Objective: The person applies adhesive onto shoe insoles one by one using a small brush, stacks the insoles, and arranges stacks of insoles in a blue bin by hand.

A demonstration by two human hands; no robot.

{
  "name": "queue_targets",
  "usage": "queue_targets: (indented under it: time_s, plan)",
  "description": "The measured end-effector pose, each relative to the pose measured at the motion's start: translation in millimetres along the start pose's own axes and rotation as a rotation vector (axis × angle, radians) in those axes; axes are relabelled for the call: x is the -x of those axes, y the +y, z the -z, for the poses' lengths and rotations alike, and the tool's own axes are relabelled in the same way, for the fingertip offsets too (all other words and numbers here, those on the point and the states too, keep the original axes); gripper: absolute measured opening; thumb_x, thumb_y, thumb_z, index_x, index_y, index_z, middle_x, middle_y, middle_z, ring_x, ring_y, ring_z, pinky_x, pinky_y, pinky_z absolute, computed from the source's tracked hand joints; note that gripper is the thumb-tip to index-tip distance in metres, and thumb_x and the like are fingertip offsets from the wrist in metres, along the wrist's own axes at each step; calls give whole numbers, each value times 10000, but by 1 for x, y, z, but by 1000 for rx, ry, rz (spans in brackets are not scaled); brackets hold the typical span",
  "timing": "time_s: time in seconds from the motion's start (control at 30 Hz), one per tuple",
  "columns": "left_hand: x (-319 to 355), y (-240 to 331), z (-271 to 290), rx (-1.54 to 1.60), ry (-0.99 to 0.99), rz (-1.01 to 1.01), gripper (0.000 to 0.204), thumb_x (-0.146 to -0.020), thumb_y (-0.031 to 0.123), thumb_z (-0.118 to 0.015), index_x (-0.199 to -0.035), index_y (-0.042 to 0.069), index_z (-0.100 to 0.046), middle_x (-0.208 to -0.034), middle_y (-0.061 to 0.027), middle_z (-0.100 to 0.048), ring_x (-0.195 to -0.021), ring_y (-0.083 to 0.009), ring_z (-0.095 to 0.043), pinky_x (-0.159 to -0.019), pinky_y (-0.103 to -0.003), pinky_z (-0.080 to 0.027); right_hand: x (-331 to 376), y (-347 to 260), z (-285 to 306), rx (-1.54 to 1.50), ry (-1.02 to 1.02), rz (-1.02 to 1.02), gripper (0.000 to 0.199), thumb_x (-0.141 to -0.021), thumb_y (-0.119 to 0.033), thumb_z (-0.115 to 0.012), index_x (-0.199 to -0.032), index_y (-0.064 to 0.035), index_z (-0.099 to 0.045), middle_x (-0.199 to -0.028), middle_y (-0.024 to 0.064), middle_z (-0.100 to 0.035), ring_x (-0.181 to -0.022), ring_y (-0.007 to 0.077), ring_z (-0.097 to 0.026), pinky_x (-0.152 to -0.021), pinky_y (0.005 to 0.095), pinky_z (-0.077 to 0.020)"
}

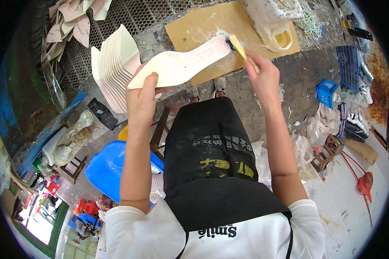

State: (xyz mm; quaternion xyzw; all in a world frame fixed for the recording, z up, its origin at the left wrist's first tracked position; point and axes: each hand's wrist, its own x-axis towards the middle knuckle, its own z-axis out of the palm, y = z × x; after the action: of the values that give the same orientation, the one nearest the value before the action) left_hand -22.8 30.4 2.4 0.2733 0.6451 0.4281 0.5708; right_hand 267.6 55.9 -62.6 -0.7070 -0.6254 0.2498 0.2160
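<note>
My left hand (143, 93) grips a pointed, cream-coloured shoe insole (173, 67) by its wide toe part, thumb on top. The insole's narrow heel end extends to the right over a sheet of cardboard (190, 32). In my right hand (263, 75) is a small brush (242, 49) with a pale yellow handle. The brush's dark bristles are at the tip of the heel end and appear to touch it. Just left of my left hand stands a nested stack of similar insoles (119, 64).
A white-crusted jug (274, 26) with a yellow opening sits on the cardboard's right side. Loose insole pieces (69, 26) lie at the far left on metal mesh. A blue tub (106, 164) is by my left forearm. A blue box (327, 93) and blue crate (348, 67) are at right.
</note>
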Motion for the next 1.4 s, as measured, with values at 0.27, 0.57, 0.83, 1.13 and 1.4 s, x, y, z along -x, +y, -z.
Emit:
queue_targets:
  time_s: [0.27,0.57,0.83,1.13,1.4]
  plan:
    - [4,0,-2,-70,12,-84,346,-968,112,-495,-1249,-73,-577,-1081,-126,-675,-911,-168,-680,-739,-303,-590,0,-51,-17,2,-120,280,270,-883,-216,-700,-1149,-171,-702,-1001,107,-676,-860,324,-681,-746,424,-551]
    - [5,1,-7,-75,16,-127,345,-965,113,-499,-1235,-82,-589,-1037,-122,-688,-881,-161,-678,-725,-299,-578,-2,-29,-22,-135,114,151,260,-885,-171,-706,-1142,-135,-717,-957,129,-701,-866,306,-686,-785,404,-543]
    - [3,9,-10,-49,28,-83,514,-956,112,-443,-1468,78,-418,-1182,-161,-648,-1007,-215,-686,-768,-326,-614,66,-51,-5,-159,-211,132,281,-871,-98,-733,-1150,-71,-703,-981,104,-700,-915,202,-682,-832,319,-524]
    - [3,19,-12,-58,-22,-69,537,-938,99,-438,-1473,133,-406,-1190,-137,-638,-987,-209,-690,-749,-322,-615,65,-50,9,-201,-130,205,287,-845,-98,-739,-1130,-75,-708,-955,132,-686,-854,270,-679,-768,345,-541]
    - [0,21,21,-36,-357,-3,351,-909,126,-722,-1239,53,-631,-1134,-68,-616,-949,-139,-650,-777,-260,-558,-2,41,101,185,206,-137,251,-895,-221,-697,-1137,-153,-709,-884,124,-673,-838,325,-667,-745,420,-521]
